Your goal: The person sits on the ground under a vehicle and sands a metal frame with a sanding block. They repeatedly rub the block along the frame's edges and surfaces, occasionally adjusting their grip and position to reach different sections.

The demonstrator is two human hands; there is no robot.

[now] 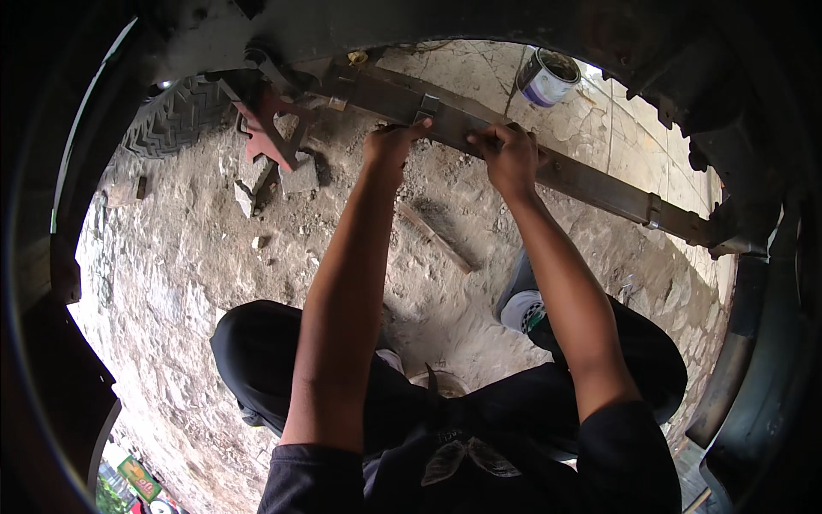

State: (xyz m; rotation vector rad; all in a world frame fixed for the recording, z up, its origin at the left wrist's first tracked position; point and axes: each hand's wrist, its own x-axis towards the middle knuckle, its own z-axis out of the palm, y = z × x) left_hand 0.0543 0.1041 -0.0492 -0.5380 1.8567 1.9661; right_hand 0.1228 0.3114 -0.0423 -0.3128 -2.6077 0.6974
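Note:
A long dark leaf spring [591, 184] runs slantwise across the upper part of the head view, from far left down to the right. My left hand [391, 151] grips its near edge, thumb stretched along the top beside a metal clip [428, 104]. Farther right, my right hand [512, 159] is closed at the same near edge, its fingers bent and partly hidden from view. A second clip [653, 211] wraps the spring near its right end. Another metal band [339, 104] shows toward the left end.
At the far left stand a red metal stand [265, 133], broken concrete blocks [300, 175] and a treaded tyre [177, 118]. An open can [548, 79] rests on the paving beyond the spring. A thin strip of wood [435, 237] lies on the dirt. Dark vehicle parts surround me.

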